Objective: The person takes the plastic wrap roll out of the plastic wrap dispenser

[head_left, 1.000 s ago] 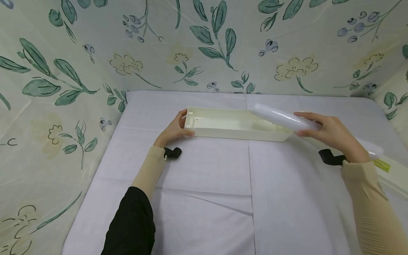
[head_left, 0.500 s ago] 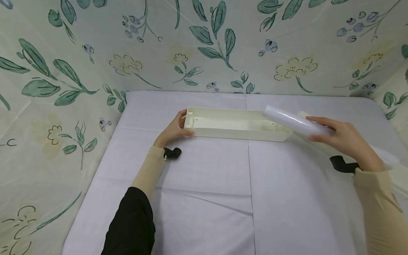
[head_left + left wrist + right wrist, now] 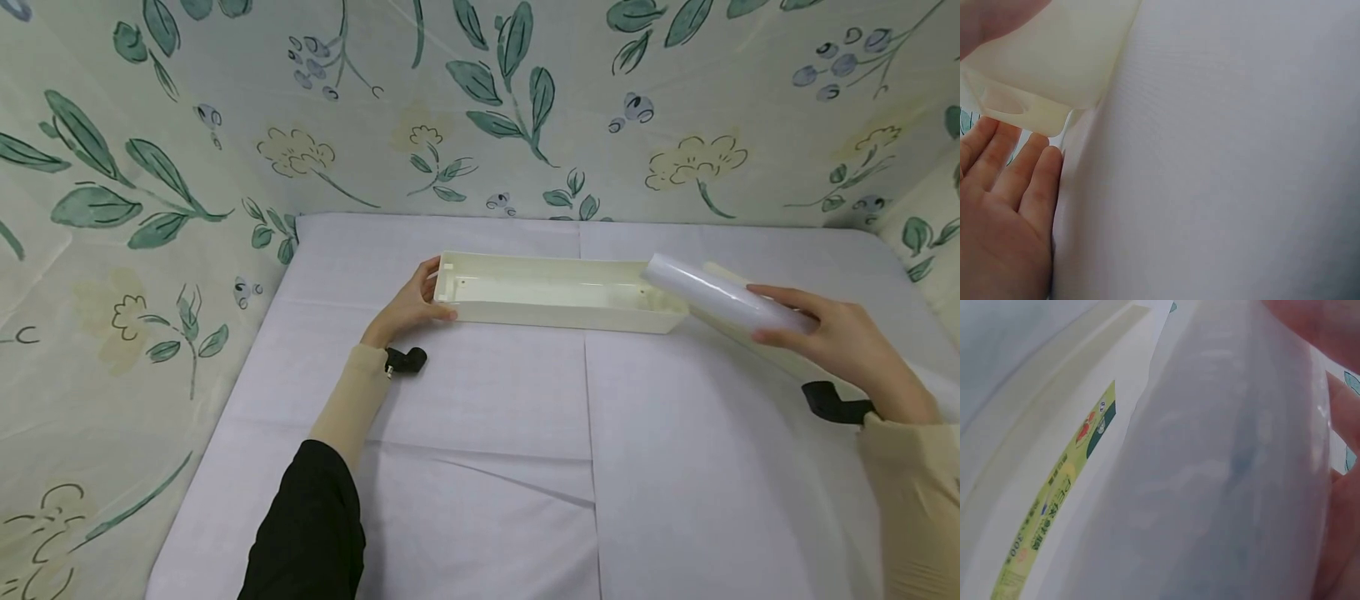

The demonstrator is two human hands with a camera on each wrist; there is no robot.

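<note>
My left hand (image 3: pixel 408 304) holds the left end of a long cream plastic box (image 3: pixel 562 317), thumb on its front side and fingers at the far side. The box lies with its hollow side up and nothing inside. In the left wrist view the fingertips meet the end wall of the box (image 3: pixel 1054 75). My right hand (image 3: pixel 851 342) grips a roll of cling film (image 3: pixel 723 296), thumb and fingers around it. The roll is tilted, its left end overlapping the box's right corner in the head view. Close up, its shiny film (image 3: pixel 1210 462) fills much of the right wrist view.
A long cream lid (image 3: pixel 1035 400) with a green and yellow printed label (image 3: pixel 1063 494) lies under the right hand, partly hidden by roll and arm. White cloth (image 3: pixel 480 500) covers the table. Flowered fabric (image 3: pixel 345 167) hangs behind and at the sides.
My right hand has moved right and slightly toward me with the roll of cling film, drawing it away from over the box. The left hand and box have stayed put.
</note>
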